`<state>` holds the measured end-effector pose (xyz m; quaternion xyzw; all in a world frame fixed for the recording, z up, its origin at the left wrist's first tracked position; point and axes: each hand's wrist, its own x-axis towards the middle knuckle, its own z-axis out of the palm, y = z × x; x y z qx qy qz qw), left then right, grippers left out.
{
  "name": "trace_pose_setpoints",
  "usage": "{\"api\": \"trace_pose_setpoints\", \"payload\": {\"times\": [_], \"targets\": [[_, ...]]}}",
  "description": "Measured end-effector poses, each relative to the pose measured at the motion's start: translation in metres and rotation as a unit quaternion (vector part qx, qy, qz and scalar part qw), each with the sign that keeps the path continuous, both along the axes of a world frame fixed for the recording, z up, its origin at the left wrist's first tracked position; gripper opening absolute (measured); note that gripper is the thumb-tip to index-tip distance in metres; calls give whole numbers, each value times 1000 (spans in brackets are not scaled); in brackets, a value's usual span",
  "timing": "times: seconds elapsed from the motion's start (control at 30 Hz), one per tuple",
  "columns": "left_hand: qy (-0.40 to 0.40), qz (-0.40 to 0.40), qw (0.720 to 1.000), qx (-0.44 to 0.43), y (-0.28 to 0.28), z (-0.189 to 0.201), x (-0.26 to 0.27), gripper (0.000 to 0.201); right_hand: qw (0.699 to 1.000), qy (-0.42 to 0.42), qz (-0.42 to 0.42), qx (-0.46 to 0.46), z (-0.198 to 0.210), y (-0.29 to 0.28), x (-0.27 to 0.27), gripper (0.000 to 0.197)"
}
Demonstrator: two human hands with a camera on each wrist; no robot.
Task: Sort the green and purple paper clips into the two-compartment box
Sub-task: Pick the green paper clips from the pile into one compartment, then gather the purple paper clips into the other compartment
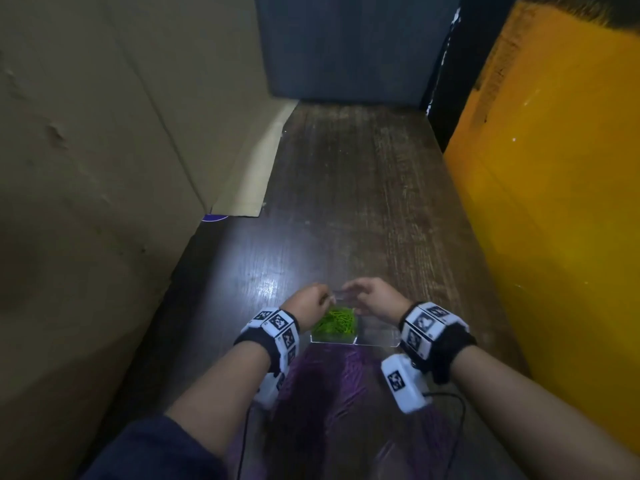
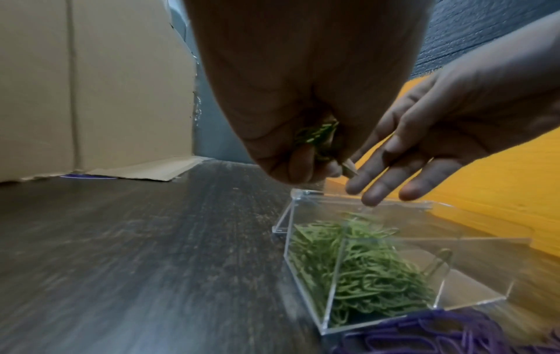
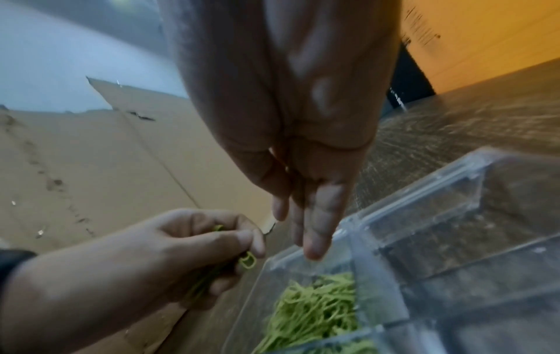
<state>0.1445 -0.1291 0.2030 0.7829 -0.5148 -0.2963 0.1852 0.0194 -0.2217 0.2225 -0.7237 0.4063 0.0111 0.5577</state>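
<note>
A clear two-compartment box (image 1: 375, 341) (image 2: 472, 294) (image 3: 454, 215) sits on the dark wooden table. Its left compartment is heaped with green paper clips (image 1: 335, 323) (image 2: 372, 275) (image 3: 315, 309); the right compartment looks bare. My left hand (image 1: 310, 299) (image 2: 306, 153) (image 3: 230, 249) grips a small bunch of green clips (image 2: 318, 134) (image 3: 247, 259) just above the box's far left corner. My right hand (image 1: 370, 294) (image 2: 391, 172) (image 3: 312, 230) hovers over the box's back edge, its fingers straight and holding nothing. A pile of purple clips (image 1: 343, 386) (image 2: 430, 333) lies in front of the box.
A tall cardboard box (image 1: 104, 168) walls off the left, its flap (image 1: 242, 188) lying on the table. An orange-yellow box (image 1: 554, 185) stands along the right. A dark panel (image 1: 346, 46) closes the far end. Wrist-camera cables (image 1: 450, 427) trail near the table's front.
</note>
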Motion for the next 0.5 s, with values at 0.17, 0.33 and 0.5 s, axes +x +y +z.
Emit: {"api": "trace_pose_setpoints", "payload": {"times": [0.17,0.33,0.5], "targets": [[-27,-61,997,27,-12,-10,-17,28,998,-20,-58,-14,0,-2,-54,31],[-57,-117,991,13,4,-19,-23,47,990,82,-27,-109,-19,13,-114,25],[-114,-32,988,-102,26,-19,-21,52,968,159,16,-194,-44,24,-145,44]]}}
